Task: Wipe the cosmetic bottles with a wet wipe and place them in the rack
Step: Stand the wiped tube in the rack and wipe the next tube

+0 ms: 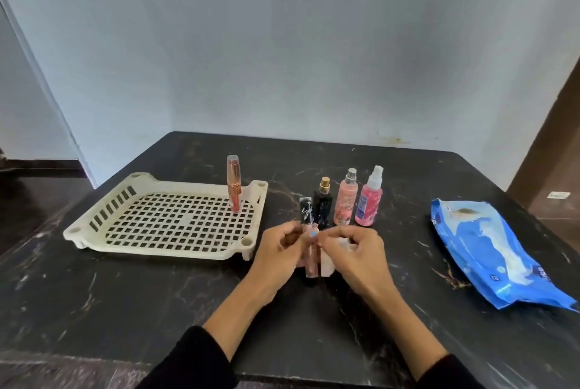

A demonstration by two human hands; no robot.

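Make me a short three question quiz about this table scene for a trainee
1. True or false: the cream rack holds two bottles.
2. Which item lies farthest right on the table? A) blue wet wipe pack B) black bottle with gold cap C) rack
3. What do both hands, left and right, hold?

Key: 1. False, only the rose-gold tube stands there. 2. A. 3. A slim pink bottle with a black cap and a white wipe.

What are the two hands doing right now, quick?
Left hand: fingers curled round a slim pink cosmetic tube with a black cap, holding it.
Right hand: fingers pinching a crumpled white wet wipe against the tube.
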